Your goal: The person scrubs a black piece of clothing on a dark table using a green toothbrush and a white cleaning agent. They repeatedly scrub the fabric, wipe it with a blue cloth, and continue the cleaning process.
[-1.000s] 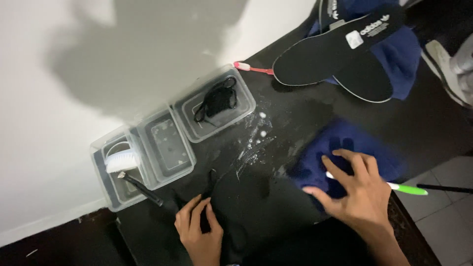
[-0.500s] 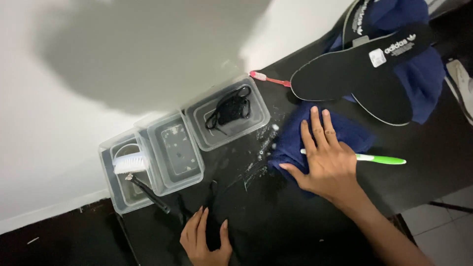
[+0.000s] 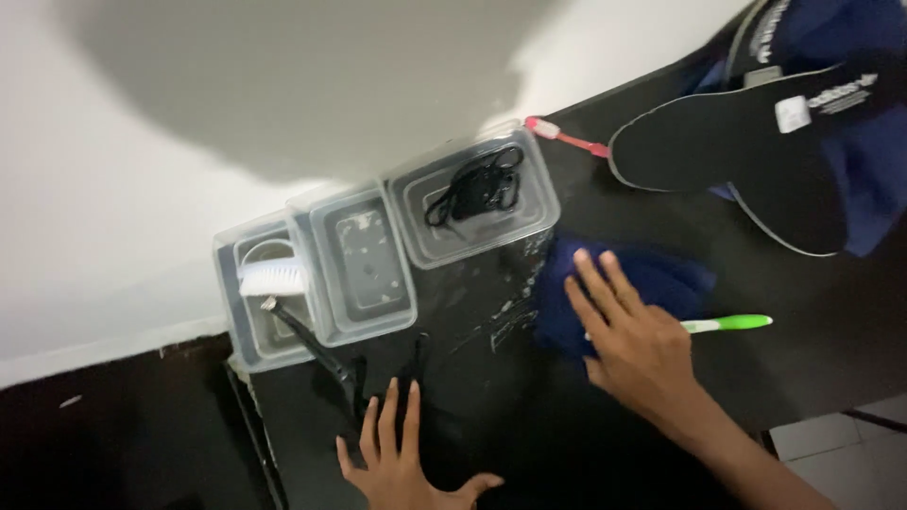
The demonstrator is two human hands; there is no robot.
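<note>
R hand (image 3: 635, 351): flat, palm down, fingers (image 3: 593, 283) spread and extended on a dark blue cloth (image 3: 661, 279); no grip, nothing enclosed. Cloth lies bunched on the black table (image 3: 831, 340), just right of the containers. A green-and-white toothbrush (image 3: 727, 324) lies at the cloth's lower edge; its handle end passes under the R hand, head end pointing right.

L hand (image 3: 402, 463): flat on table near bottom edge of view, fingers (image 3: 389, 425) extended and slightly apart, thumb out to the right; holds nothing.

Three clear plastic containers in a row along the table's wall side: right container (image 3: 543, 212) w/ black tangled laces or cord (image 3: 472, 189); middle container (image 3: 402, 283) w/ dark residue, contents otherwise unclear; left container (image 3: 227, 302) w/ a white-bristled brush (image 3: 272, 279) resting across it, black handle (image 3: 312, 345) angled down toward L hand.

Upper right: black shoe insoles (image 3: 737, 151) overlapping, on blue fabric (image 3: 869, 189); a small pink-handled tool (image 3: 567, 137) lies between right container and insoles; type cannot be told. White smears on table between containers and cloth.
</note>
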